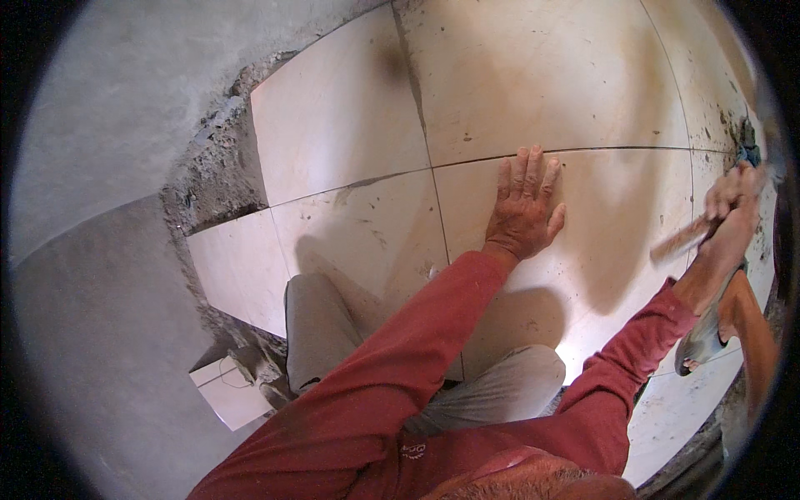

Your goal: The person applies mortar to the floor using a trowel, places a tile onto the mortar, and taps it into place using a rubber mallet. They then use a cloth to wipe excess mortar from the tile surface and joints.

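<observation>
My left hand lies flat on a large cream floor tile, fingers stretched out toward the joint with the tile beyond it. My right hand is at the far right, closed around the wooden handle of a tool. The handle's free end sticks out to the left, above the tiles. The tool's other end is blurred near the picture's rim, so its kind does not show clearly. Marks of grey dirt dot the tiles around both hands.
Along the left runs a rough mortar gap between the tiles and a grey wall. A small tile piece lies by my knee. At the right, a sandalled foot stands on the tiles. Dark blue material sits beyond my right hand.
</observation>
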The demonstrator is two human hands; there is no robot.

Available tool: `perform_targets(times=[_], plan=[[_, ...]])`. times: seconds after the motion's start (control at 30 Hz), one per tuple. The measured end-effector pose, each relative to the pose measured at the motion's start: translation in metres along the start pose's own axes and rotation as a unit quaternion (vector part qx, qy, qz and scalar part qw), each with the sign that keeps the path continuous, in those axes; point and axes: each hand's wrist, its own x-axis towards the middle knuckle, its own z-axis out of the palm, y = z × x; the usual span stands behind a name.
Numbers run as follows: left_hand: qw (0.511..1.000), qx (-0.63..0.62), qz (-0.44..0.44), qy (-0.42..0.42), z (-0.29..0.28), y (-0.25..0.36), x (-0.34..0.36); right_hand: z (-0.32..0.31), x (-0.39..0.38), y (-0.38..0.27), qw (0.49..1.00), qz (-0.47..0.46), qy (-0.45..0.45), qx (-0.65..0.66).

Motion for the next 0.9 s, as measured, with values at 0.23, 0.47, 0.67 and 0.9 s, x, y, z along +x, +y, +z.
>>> perform_targets(times=[0.23,0.47,0.67,0.9], plan=[[1.000,-0.014,-0.011,-0.008,-0.007,-0.001,-0.001,0.029,-0.129,0.071,0.938,0.290,0.089,-0.167],[1.000,-0.010,-0.007,-0.007,-0.006,-0.004,-0.004,-0.056,-0.130,0.065,0.807,0.297,-0.261,-0.438],[1.000,-0.002,-0.003,-0.006,-0.012,-0.006,-0.001,-0.170,0.083,0.033,0.639,-0.179,0.083,-0.744],[0.999,-0.017,-0.024,-0.026,-0.009,-0.007,-0.004,-0.146,0.163,0.081,0.570,-0.047,0.125,-0.811]])
